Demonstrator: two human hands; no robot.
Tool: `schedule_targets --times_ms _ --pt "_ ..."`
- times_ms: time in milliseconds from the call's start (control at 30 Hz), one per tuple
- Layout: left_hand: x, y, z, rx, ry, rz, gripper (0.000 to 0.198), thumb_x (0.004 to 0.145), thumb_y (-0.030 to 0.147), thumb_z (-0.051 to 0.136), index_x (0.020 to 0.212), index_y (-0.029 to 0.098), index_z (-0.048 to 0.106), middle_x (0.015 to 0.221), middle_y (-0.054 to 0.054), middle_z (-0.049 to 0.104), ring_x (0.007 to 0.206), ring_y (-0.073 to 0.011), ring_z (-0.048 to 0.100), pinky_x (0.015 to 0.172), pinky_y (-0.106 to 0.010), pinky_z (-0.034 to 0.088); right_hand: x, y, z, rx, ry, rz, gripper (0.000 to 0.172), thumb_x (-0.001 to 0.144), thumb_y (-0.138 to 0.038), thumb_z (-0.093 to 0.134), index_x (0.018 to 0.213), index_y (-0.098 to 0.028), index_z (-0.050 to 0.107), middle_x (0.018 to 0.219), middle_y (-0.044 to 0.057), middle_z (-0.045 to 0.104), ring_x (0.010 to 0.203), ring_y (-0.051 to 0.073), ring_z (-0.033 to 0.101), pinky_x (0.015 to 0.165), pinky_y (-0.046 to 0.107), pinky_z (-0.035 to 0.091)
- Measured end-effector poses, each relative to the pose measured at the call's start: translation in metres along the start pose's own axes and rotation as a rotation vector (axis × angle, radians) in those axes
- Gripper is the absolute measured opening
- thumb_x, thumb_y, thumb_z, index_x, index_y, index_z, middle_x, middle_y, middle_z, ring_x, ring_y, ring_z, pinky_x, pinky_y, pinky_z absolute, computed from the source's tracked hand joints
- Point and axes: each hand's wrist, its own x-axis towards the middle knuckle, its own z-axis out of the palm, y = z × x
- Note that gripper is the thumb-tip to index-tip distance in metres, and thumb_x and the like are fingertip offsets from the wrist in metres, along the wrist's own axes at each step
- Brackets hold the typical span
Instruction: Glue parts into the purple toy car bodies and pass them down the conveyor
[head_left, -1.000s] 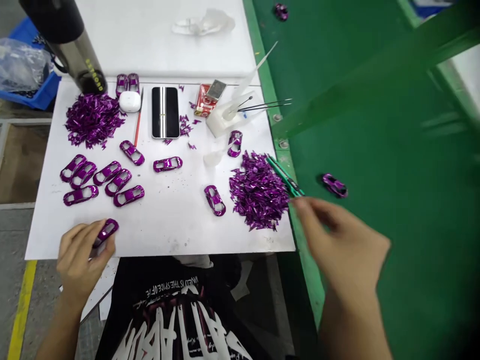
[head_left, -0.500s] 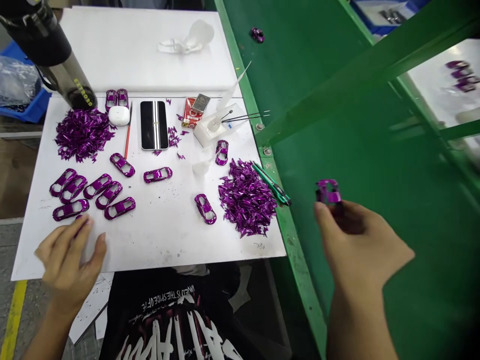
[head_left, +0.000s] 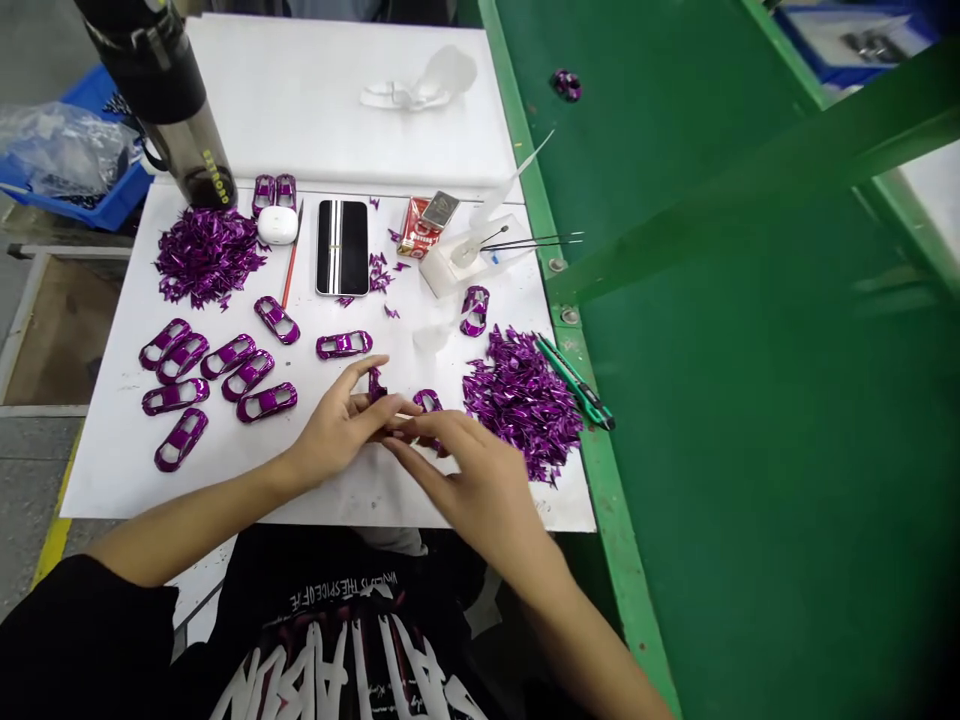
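Note:
A purple toy car body [head_left: 377, 384] is between my hands above the near middle of the white board, largely covered by fingers. My left hand [head_left: 341, 425] grips it from the left, fingers closed around it. From the right, my right hand [head_left: 480, 475] has its thumb and fingers pinched at the car's near end. Behind the right fingers, another purple car body [head_left: 427, 401] lies partly hidden on the board. A heap of shiny purple zigzag pieces [head_left: 521, 405] is just right of my hands. Several purple car bodies [head_left: 268, 402] lie to the left.
A dark bottle [head_left: 176, 110] stands at the back left beside a second purple heap [head_left: 206, 255]. Across the board lie a phone [head_left: 342, 248], a red box [head_left: 417, 228], a white block with thin rods [head_left: 465, 258] and a green cutter [head_left: 574, 380]. A green surface [head_left: 750, 450] runs along the right.
My right hand has come left from over the green surface with the car body. My left hand has moved right to meet it, uncovering a car body at the lower left.

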Motion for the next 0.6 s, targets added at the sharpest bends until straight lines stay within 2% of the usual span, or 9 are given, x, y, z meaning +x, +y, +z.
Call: schedule_targets --times_ms 67,133,200,300,333,400,467,500,600 --pt "0.001 0.002 -0.009 -0.039 -0.036 -0.016 0.081 0.086 0.049 0.086 0.151 0.025 0.044 0.105 -0.008 0.08 0.083 -0.0226 0.081 0.077 -0.035 0.064 0.017 0.012 -0.01 -0.032 0.018 0.177 0.026 0.102 -0.047 0.068 0.09 -0.023 0.07 0.082 0.003 0.075 0.07 0.019 0.07 0.066 0.032 0.056" --pt "0.001 0.003 -0.014 -0.072 -0.069 -0.051 0.067 0.085 0.047 0.087 0.139 0.025 0.052 0.104 -0.006 0.078 0.078 -0.0231 0.081 0.07 -0.035 0.065 0.037 0.029 -0.011 -0.098 0.14 0.33 0.032 0.094 -0.054 0.073 0.097 -0.022 0.068 0.093 0.006 0.077 0.074 0.022 0.07 0.072 0.036 0.057" --pt "0.001 0.002 -0.016 -0.089 -0.081 -0.081 0.058 0.084 0.045 0.089 0.126 0.022 0.057 0.096 -0.004 0.075 0.073 -0.0221 0.079 0.064 -0.032 0.063 0.055 0.048 -0.002 -0.095 0.183 0.36 0.042 0.089 -0.055 0.074 0.111 -0.021 0.066 0.113 0.011 0.077 0.09 0.028 0.072 0.083 0.043 0.058" --pt "0.001 -0.001 -0.015 -0.136 -0.063 -0.091 0.06 0.082 0.044 0.09 0.127 0.022 0.058 0.09 -0.003 0.073 0.074 -0.0213 0.078 0.059 -0.029 0.061 0.07 0.059 0.012 0.045 0.087 0.294 0.039 0.096 -0.053 0.062 0.121 -0.022 0.065 0.122 0.012 0.077 0.101 0.029 0.073 0.091 0.046 0.058" --pt "0.002 -0.002 -0.014 -0.156 -0.046 -0.084 0.062 0.081 0.043 0.091 0.129 0.022 0.058 0.091 -0.003 0.073 0.075 -0.0209 0.077 0.058 -0.028 0.06 0.07 0.055 0.014 0.094 0.097 0.287 0.038 0.1 -0.052 0.058 0.123 -0.023 0.066 0.118 0.01 0.078 0.096 0.027 0.073 0.088 0.045 0.059" --pt "0.003 -0.004 -0.014 -0.188 0.001 -0.053 0.067 0.079 0.04 0.093 0.134 0.024 0.059 0.092 -0.002 0.071 0.076 -0.0178 0.074 0.057 -0.026 0.057 0.066 0.037 0.011 0.181 0.195 0.305 0.04 0.105 -0.053 0.054 0.127 -0.024 0.068 0.098 0.006 0.078 0.074 0.023 0.07 0.073 0.041 0.059" --pt "0.003 -0.005 -0.014 -0.212 0.043 -0.031 0.07 0.078 0.035 0.094 0.138 0.028 0.059 0.091 0.001 0.067 0.073 -0.0135 0.069 0.058 -0.025 0.055 0.058 0.014 0.002 0.179 0.305 0.341 0.038 0.108 -0.052 0.052 0.12 -0.025 0.076 0.068 0.0 0.067 0.052 0.019 0.057 0.054 0.036 0.05" --pt "0.004 -0.006 -0.014 -0.227 0.056 -0.03 0.07 0.077 0.034 0.095 0.138 0.029 0.06 0.09 0.003 0.065 0.071 -0.0121 0.067 0.058 -0.024 0.054 0.054 0.003 -0.002 0.13 0.361 0.337 0.036 0.109 -0.051 0.053 0.111 -0.026 0.079 0.058 -0.003 0.059 0.047 0.017 0.052 0.05 0.035 0.045" --pt "0.005 -0.005 -0.014 -0.263 0.066 -0.043 0.067 0.074 0.032 0.096 0.133 0.029 0.064 0.09 0.004 0.062 0.07 -0.0104 0.064 0.059 -0.025 0.054 0.044 -0.015 -0.01 -0.039 0.546 0.211 0.021 0.105 -0.041 0.064 0.093 -0.028 0.076 0.061 -0.002 0.055 0.05 0.016 0.052 0.05 0.035 0.041"
